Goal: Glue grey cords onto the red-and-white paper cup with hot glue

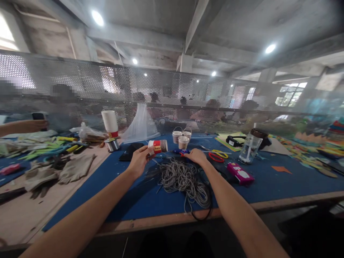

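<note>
My left hand is closed around a small paper cup with a red and yellow band, held on its side above the blue mat. My right hand rests palm down on the mat, fingers curled over something near a blue and red tool; what it grips is hidden. A tangled heap of grey cord lies just in front of both hands.
Three small paper cups stand behind, with red scissors, yellow scissors, a pink box, a clear jar, a stack of white cups, and gloves at left. A mesh screen backs the table; people sit beyond.
</note>
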Demonstrator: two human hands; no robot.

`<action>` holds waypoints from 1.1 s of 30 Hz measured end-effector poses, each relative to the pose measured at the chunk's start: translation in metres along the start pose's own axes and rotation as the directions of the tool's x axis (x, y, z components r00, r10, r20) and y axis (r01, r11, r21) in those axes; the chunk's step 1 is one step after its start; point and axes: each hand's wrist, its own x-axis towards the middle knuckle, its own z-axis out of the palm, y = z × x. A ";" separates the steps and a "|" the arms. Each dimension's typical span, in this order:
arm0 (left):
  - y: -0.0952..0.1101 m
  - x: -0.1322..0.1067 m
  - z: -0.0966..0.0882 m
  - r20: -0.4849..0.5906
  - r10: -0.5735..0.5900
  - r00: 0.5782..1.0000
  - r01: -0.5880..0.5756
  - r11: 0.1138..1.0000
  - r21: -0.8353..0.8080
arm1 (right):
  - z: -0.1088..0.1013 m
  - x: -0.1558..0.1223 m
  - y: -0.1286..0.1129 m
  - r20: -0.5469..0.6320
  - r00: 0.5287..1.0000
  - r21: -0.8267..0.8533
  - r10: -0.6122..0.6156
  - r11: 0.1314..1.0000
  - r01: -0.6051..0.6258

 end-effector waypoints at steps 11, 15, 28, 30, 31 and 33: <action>-0.001 0.004 -0.005 -0.015 0.021 1.000 -0.021 1.000 -0.006 | -0.004 -0.008 -0.008 0.195 0.979 0.616 0.057 0.770 -0.167; 0.000 0.003 -0.005 -0.025 0.021 0.999 -0.021 1.000 0.002 | -0.006 -0.015 -0.017 0.283 0.958 0.784 -0.050 0.587 -0.202; 0.003 0.004 -0.005 -0.094 0.002 0.996 -0.006 0.999 -0.039 | 0.003 -0.046 -0.051 -0.044 0.919 0.932 -0.393 0.314 0.179; 0.003 0.003 -0.005 -0.098 0.004 0.995 -0.007 1.000 -0.028 | 0.002 -0.049 -0.053 -0.146 0.900 0.896 -0.410 0.330 0.296; 0.003 0.003 -0.005 -0.097 0.001 0.995 -0.003 1.000 -0.022 | 0.003 -0.049 -0.054 -0.187 0.890 0.867 -0.417 0.355 0.348; 0.003 0.004 -0.006 -0.099 -0.006 0.995 0.004 1.000 -0.015 | 0.003 -0.050 -0.055 -0.238 0.872 0.788 -0.428 0.441 0.431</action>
